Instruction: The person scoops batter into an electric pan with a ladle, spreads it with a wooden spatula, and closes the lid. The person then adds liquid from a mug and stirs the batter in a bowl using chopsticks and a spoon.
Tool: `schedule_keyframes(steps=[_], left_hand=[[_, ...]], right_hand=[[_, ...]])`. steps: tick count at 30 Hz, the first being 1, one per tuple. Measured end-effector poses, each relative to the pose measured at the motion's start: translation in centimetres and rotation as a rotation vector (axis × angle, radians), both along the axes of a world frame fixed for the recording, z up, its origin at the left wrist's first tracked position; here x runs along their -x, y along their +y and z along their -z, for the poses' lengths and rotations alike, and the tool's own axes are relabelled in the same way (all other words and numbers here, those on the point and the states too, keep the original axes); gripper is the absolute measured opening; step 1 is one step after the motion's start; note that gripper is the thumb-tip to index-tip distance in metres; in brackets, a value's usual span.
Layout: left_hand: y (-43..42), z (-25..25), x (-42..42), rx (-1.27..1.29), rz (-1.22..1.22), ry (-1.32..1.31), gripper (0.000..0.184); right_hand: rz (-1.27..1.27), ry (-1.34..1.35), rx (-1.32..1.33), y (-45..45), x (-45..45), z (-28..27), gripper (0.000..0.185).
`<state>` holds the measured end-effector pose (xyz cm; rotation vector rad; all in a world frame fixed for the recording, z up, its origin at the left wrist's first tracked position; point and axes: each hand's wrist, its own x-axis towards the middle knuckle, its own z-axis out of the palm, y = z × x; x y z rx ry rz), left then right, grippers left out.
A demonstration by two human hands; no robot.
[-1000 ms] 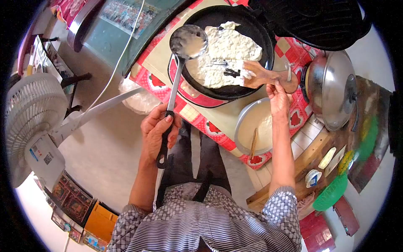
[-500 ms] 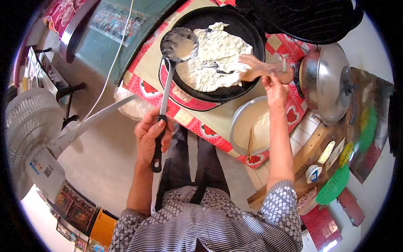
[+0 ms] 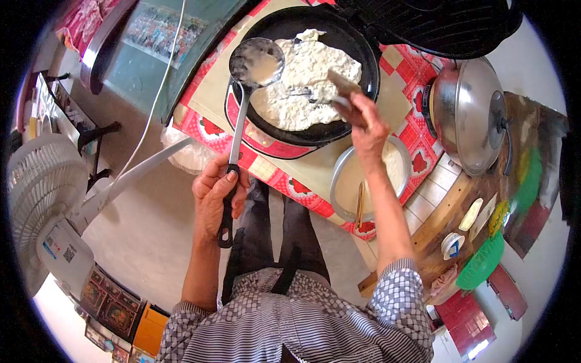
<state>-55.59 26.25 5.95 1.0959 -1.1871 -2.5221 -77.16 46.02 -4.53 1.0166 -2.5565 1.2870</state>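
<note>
Batter (image 3: 321, 68) at twelve o'clock: I'd spread it lightly, evenly, right hand (image 3: 370, 130) gripping spatula (image 3: 344, 83), left hand (image 3: 216, 192) gripping ladle (image 3: 238, 136).

Cannot see the full grip of the brown spatula (image 3: 344, 83) inside the right hand (image 3: 370, 128), nor a crisp outline on its blurred blade. Cannot trace all of the pan (image 3: 266, 27) behind the ladle (image 3: 257, 63), nor the bowl (image 3: 341, 209) beneath the forearm (image 3: 391, 212). Lose part of the black lid (image 3: 430, 27) past the top edge; cannot read the tiny label (image 3: 59, 244) on the fan (image 3: 47, 190).

Glossy metal ladle (image 3: 238, 133), matt pan (image 3: 350, 43), rough-surfaced batter (image 3: 315, 63)
</note>
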Motion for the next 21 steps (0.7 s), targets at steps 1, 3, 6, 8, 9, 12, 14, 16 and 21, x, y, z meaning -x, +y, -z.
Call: schedule_keyframes(steps=[1,3,6,8,9,12,14,16,21], left_hand=[[0.0,0.1,-0.1,-0.006,-0.007,0.005,0.033],[-0.2,0.4,-0.5,-0.023,-0.008,-0.004,0.033],[-0.4,0.8,-0.9,-0.022,-0.004,-0.012,0.033],[-0.6,0.9,-1.0,-0.013,0.003,-0.01,0.033],[-0.7,0.9,-1.1,-0.011,0.007,-0.009,0.033],[-1.1,0.8,-1.5,-0.004,0.025,-0.021,0.033],[-1.4,0.8,-1.7,0.001,0.037,-0.028,0.032],[-1.6,0.8,-1.9,0.005,0.045,-0.029,0.032],[-2.5,0.6,-2.6,-0.039,0.041,0.011,0.03]], right_hand=[[-0.016,-0.066,-0.04,0.3,-1.5,-0.9,0.052],[-0.009,-0.101,-0.043,1.1,-4.2,-1.1,0.046],[0.027,-0.121,-0.04,1.4,-7.7,-1.5,0.042],[0.027,-0.144,-0.027,1.4,-9.0,-1.9,0.038],[0.08,-0.155,-0.007,1.2,-8.9,-2.1,0.036],[0.229,-0.122,0.02,0.5,-7.7,-2.3,0.032],[0.241,-0.118,0.001,-0.2,-7.5,-1.9,0.041],[0.231,-0.121,-0.079,-0.9,-8.5,-1.9,0.05],[0.127,-0.128,-0.071,-3.5,-13.2,-2.5,0.049]])
